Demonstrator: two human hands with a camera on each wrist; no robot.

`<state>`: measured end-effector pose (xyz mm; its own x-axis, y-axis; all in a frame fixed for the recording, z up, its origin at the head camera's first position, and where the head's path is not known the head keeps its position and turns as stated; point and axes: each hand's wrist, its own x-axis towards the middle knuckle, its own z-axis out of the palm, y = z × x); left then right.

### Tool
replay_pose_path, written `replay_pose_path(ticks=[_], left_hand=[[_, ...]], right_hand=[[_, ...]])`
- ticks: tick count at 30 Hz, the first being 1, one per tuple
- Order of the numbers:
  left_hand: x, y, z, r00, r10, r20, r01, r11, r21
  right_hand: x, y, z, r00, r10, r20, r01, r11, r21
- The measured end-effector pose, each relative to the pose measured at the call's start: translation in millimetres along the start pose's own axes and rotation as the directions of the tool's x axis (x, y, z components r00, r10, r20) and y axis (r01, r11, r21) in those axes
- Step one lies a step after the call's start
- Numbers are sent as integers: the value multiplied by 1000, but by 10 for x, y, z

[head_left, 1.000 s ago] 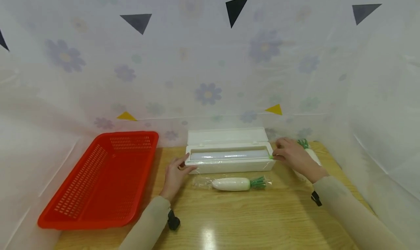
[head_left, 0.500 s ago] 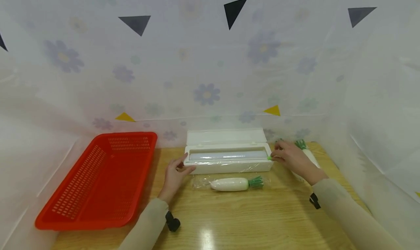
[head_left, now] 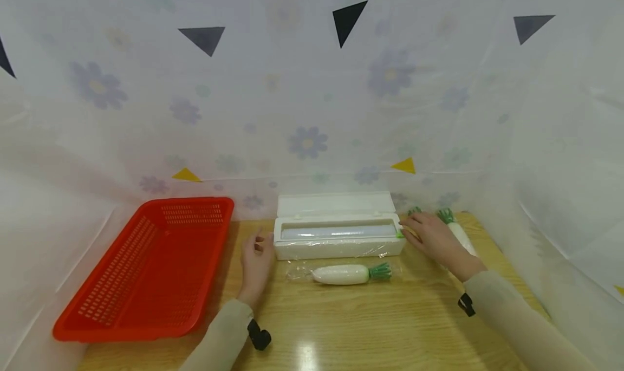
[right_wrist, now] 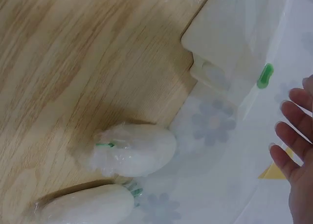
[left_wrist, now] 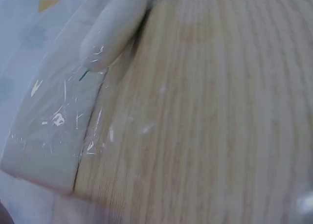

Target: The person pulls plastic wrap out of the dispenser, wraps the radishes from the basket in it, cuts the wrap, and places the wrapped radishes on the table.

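Observation:
A white cling film dispenser box [head_left: 338, 249] stands with its lid [head_left: 336, 203] raised, a roll of film [head_left: 338, 232] inside. Clear film hangs over its front. My left hand [head_left: 257, 260] is beside the box's left end, its fingers loosely bent and holding nothing. My right hand [head_left: 436, 241] is by the other end, near the green slide cutter [right_wrist: 265, 76]; in the right wrist view its fingers are spread and apart from the cutter. Just in front of the box lies a white radish [head_left: 341, 274] with green stems, on or under clear film; which, I cannot tell.
A red plastic basket [head_left: 214, 284] occupies the table's left side. To the right, partly behind my right hand, lie a white radish [head_left: 460, 236] and another wrapped white radish [right_wrist: 142, 149]. A flowered sheet [head_left: 307, 105] rises behind the table [head_left: 351, 322].
My left hand has let go of the box's left front corner and drawn slightly left. My right fingers have released the green cutter and loosened.

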<state>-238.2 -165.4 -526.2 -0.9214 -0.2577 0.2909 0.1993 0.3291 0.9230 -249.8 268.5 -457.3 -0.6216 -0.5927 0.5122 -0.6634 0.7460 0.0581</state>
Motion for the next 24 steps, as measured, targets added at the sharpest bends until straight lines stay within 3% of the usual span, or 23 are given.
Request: replay_pose_path(ticks=[2,3,4,6,7,9,10,11,13,16,19,24], left_hand=[[-88,81,40,993,117,-35,-115,991,62],[-139,139,61,981,194,-13,-192,977,89],[-181,184,93,957,288,29,-290,948,129],[-267,271,161,888,426,173,-453,875,170],[-306,309,202,838,484,252,-533,826,186],[-377,352,293,738,534,412,-649,729,217],[-410,365,341,697,532,480,-686,689,233],[-446,372,386,670,514,536,-708,659,254],[-502,371,470,633,473,613,-744,590,312],[-561,350,561,633,405,660,-751,528,396],[-586,336,618,639,374,672,-755,475,452],[-601,329,673,657,342,672,-742,453,494]], right_hand=[[34,-101,24,992,-75,-97,74,997,-19],[51,-167,37,983,-119,-137,117,993,-24],[69,-242,57,973,-163,-165,161,987,-25],[85,-422,116,960,-222,-172,220,975,-27],[86,-516,155,958,-242,-153,241,970,-25],[76,-701,248,961,-264,-85,264,964,-19],[63,-787,293,964,-264,-32,264,964,-20],[46,-867,337,966,-257,24,258,966,-24],[14,-999,421,966,-229,120,235,971,-37],[-35,-1128,505,966,-158,205,172,984,-49],[-66,-1182,562,972,-101,211,120,990,-79],[-57,-1187,650,977,-84,195,115,981,-155]])
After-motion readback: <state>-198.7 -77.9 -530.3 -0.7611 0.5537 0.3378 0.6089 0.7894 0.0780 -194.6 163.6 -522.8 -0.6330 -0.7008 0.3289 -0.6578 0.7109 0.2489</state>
